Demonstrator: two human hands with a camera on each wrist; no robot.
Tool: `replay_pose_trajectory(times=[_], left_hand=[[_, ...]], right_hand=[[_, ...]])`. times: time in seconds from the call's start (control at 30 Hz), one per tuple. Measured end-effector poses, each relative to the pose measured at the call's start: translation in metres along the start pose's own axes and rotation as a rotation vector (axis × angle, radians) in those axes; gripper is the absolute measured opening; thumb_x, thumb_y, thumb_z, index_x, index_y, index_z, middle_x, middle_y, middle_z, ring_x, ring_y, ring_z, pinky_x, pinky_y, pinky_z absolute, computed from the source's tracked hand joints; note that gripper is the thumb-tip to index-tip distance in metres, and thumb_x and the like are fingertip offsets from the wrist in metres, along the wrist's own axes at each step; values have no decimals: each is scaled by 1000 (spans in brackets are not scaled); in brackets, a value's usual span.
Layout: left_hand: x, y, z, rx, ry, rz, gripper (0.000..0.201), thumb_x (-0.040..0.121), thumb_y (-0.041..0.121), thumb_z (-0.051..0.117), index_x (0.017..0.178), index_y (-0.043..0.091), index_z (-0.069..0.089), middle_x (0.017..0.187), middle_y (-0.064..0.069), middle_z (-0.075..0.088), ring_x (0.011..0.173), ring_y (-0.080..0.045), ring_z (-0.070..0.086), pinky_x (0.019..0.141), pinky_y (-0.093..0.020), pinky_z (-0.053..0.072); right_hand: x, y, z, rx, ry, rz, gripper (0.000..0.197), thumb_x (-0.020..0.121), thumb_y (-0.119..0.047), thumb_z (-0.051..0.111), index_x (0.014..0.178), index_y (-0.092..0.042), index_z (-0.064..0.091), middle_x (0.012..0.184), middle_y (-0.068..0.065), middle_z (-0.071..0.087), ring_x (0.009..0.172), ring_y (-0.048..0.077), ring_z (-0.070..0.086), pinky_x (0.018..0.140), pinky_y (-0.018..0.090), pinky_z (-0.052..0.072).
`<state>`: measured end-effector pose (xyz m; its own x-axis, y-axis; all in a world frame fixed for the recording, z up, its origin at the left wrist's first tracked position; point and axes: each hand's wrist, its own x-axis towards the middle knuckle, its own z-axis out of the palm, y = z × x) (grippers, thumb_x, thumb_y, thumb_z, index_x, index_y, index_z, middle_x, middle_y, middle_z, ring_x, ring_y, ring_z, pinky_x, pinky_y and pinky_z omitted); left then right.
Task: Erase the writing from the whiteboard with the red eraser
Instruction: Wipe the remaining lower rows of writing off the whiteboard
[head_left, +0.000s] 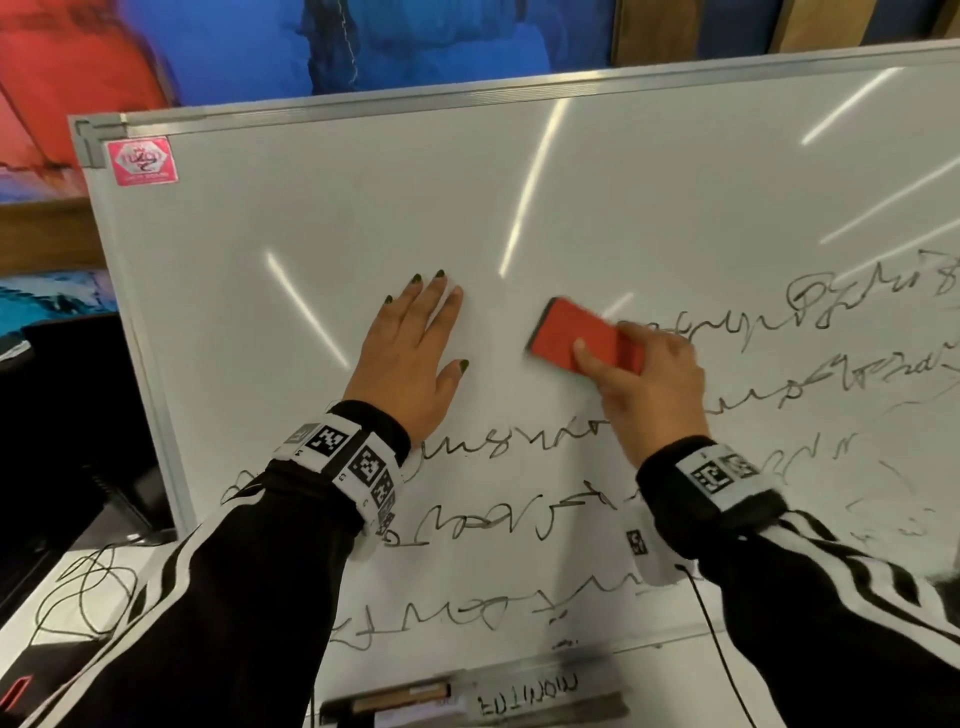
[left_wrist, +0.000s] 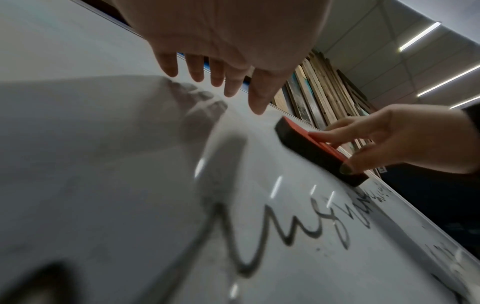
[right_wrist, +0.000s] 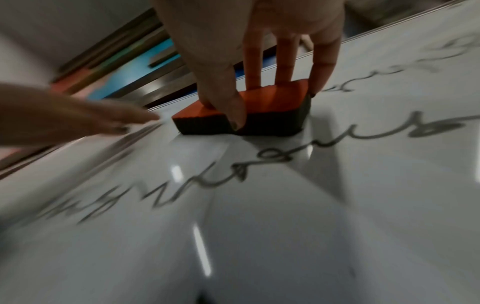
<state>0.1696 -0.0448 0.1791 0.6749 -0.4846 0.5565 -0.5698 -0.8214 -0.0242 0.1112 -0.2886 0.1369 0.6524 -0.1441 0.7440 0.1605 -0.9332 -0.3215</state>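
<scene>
A whiteboard (head_left: 322, 218) leans in front of me, its upper left wiped, with rows of black scribbled writing (head_left: 498, 447) across the lower and right parts. My right hand (head_left: 644, 379) grips the red eraser (head_left: 576, 335) with its black felt side on the board, at the left end of a writing row. From the right wrist the eraser (right_wrist: 262, 102) sits pinched between thumb and fingers. My left hand (head_left: 410, 353) lies flat on the bare board, fingers spread, just left of the eraser (left_wrist: 319, 148). Writing (left_wrist: 272, 228) runs below the left hand (left_wrist: 233, 61).
A marker (head_left: 395, 696) and a labelled strip lie on the white table at the board's foot. A black cable (head_left: 88, 587) coils at lower left beside dark equipment (head_left: 67, 415). A pink sticker (head_left: 143, 161) marks the board's top left corner. Wooden slats stand behind.
</scene>
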Motion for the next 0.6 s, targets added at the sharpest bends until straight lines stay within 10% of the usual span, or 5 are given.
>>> replay_pose_trajectory(times=[0.13, 0.27, 0.37, 0.47, 0.6], left_hand=[[7, 16, 7, -15, -6, 2, 66, 88, 43, 26, 148, 17, 15, 156, -2, 10, 143, -20, 6, 116, -35, 3], [9, 26, 11, -44, 10, 3, 66, 90, 35, 37, 148, 16, 13, 155, -3, 11, 143, -20, 6, 115, -32, 2], [12, 35, 17, -44, 14, -5, 64, 91, 36, 34, 148, 16, 15, 155, -3, 14, 142, -21, 8, 115, -33, 2], [17, 42, 21, -15, 43, -16, 64, 89, 39, 28, 147, 15, 19, 154, -5, 19, 141, -23, 12, 115, -33, 1], [17, 50, 25, 15, 49, -13, 64, 89, 38, 27, 147, 14, 20, 153, -6, 20, 141, -24, 12, 115, -33, 1]], right_hand=[[-1, 21, -3, -70, -194, -315, 53, 85, -70, 37, 122, -39, 57, 127, 2, 51, 114, 25, 45, 98, 39, 37], [43, 56, -31, -104, 5, -74, 29, 87, -38, 54, 113, -32, 65, 115, 11, 59, 104, 35, 54, 84, 48, 46], [36, 40, -28, -38, 16, -140, 33, 88, -27, 55, 118, -40, 59, 122, 16, 56, 106, 40, 50, 86, 51, 43], [10, 43, -23, -56, -166, -236, 37, 92, -51, 43, 124, -37, 57, 127, 7, 52, 115, 29, 44, 97, 42, 33], [11, 84, -39, -89, -116, -301, 43, 79, -22, 67, 117, -40, 61, 122, 15, 56, 104, 40, 49, 83, 51, 40]])
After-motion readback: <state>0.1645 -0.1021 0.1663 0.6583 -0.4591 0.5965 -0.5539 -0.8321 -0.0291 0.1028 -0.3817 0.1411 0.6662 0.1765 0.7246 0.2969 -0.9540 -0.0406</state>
